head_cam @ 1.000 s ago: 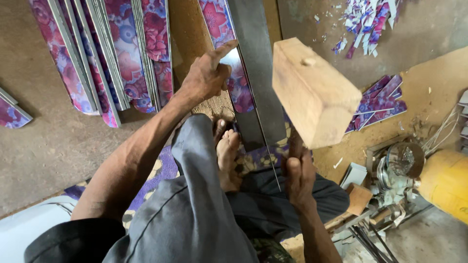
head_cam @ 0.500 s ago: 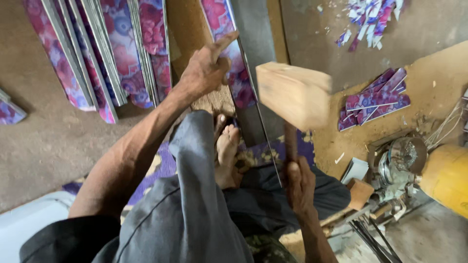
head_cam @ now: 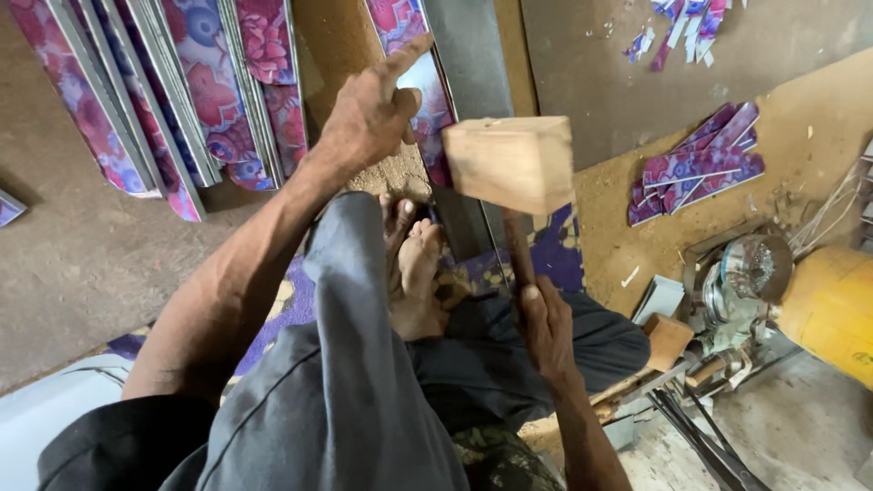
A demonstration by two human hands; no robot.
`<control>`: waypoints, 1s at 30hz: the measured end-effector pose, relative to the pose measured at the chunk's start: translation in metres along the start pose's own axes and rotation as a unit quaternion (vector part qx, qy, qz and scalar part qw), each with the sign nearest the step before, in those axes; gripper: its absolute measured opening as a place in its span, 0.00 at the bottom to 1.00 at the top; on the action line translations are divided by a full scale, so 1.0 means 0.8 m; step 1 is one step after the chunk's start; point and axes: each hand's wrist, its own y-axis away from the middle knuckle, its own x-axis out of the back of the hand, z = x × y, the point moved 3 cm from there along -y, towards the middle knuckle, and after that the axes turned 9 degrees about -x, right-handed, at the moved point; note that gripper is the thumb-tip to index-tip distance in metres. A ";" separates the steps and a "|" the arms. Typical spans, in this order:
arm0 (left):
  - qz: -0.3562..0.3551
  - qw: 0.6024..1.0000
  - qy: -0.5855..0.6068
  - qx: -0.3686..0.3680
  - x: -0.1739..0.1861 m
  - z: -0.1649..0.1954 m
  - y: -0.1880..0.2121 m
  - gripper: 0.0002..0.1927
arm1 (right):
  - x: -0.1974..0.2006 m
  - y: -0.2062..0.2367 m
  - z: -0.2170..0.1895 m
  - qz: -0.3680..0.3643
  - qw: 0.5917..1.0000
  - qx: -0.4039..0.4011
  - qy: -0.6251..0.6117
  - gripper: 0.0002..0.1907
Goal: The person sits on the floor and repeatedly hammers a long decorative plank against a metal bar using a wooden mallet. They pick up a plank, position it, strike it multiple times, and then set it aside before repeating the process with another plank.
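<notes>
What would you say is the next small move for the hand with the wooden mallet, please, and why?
Probably a short downward tap. The right hand holds the wooden mallet by its handle, head raised just above the flowered metal strip, which the left hand steadies on the floor. Its fingers lie close beside the mallet head, so a small, controlled stroke seems wise.

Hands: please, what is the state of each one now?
Left hand: pressing on the floral metal strip, forefinger extended.
Right hand: closed around the wooden mallet handle.

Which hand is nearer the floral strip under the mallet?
Left. The left hand rests on the floral strip; the right hand grips the mallet handle, nearer the body.
</notes>
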 end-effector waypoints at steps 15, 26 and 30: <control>-0.022 0.997 0.016 0.070 -0.003 -0.016 0.005 0.34 | -0.003 0.007 -0.022 0.090 0.985 0.143 -0.032 0.22; -0.017 0.997 -0.066 0.026 -0.044 -0.015 0.055 0.30 | 0.002 -0.007 0.022 0.041 0.997 0.050 0.048 0.24; 0.162 0.938 -0.264 -0.154 0.007 -0.012 0.023 0.24 | 0.000 -0.001 0.026 0.001 1.000 0.014 -0.015 0.24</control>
